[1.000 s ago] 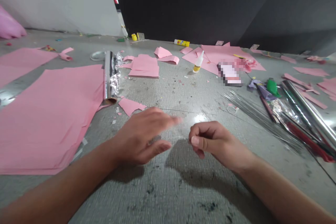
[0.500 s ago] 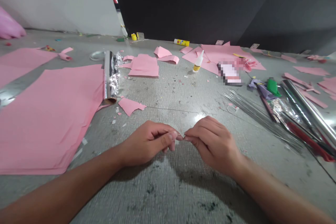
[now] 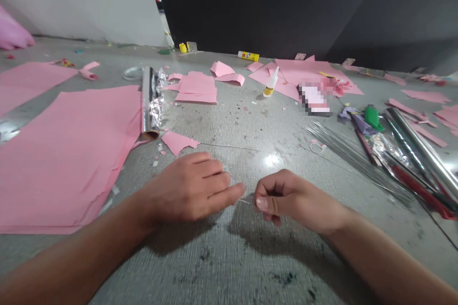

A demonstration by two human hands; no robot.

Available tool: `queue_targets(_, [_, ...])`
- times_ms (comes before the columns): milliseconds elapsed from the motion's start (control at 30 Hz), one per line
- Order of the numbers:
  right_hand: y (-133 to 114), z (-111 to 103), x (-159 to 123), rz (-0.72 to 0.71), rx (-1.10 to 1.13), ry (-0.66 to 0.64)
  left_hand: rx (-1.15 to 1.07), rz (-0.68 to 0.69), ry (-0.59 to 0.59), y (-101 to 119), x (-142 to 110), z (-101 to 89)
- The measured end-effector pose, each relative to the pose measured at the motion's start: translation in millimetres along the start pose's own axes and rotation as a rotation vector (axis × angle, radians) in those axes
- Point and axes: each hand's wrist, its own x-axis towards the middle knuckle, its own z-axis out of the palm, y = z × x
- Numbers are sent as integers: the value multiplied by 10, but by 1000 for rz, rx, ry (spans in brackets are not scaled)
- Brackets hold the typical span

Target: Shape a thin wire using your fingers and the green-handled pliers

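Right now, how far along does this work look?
Done: pink paper is cut into pieces. In hand: the right hand pinches a thin wire, with the left hand close by. Left: the wire bundle and foil roll lie untouched.

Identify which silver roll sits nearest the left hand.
The crumpled silver foil roll beside the pink paper sheet; the smooth silver roll lies far right.

Fairly bright, even indoor light. Small white glare on the concrete floor (image 3: 250, 124), soft shadows under the left hand (image 3: 186, 188) and right hand (image 3: 295, 200). Wide-angle bending toward the edges, one pixelated patch (image 3: 313, 99), otherwise sharp, no motion blur.
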Motion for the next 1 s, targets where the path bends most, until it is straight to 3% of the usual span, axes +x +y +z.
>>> queue_targets(67, [-7,-23,-3,47,168,-75,12,5,63,20,-2,-2])
queue_targets(100, [-11,-29,-5,13,177,-44,-10,-25,118,27,-3,16])
queue_targets(167, [-19,-26,-10,-122,64,137,-157,-179,241,27,-6,73])
queue_targets(233, [-17,-2,-11,-294,-178,373,-464,-405,317,18,-3,130])
queue_targets(333, [18,54,6,-542,-575,571,-1021,-697,281,11,13,168])
queue_targets(400, [52,87,23,-662,-750,595,-1264,-776,197,22,27,165])
queue_targets(467, [80,103,38,-720,-855,613,-1324,-773,126,43,41,156])
queue_targets(567, [99,102,49,-737,-921,627,-1184,-727,67,85,60,156])
queue_targets(733, [96,94,50,-731,-935,602,-958,-677,71,125,90,190])
queue_targets(833, [69,100,29,-679,-835,554,-801,-557,76,100,86,195])
queue_targets(933, [27,98,1,-423,-509,430,-526,-307,76,47,51,152])
queue_targets(1000, [9,89,-7,-156,-154,244,-278,-121,48,17,22,89])
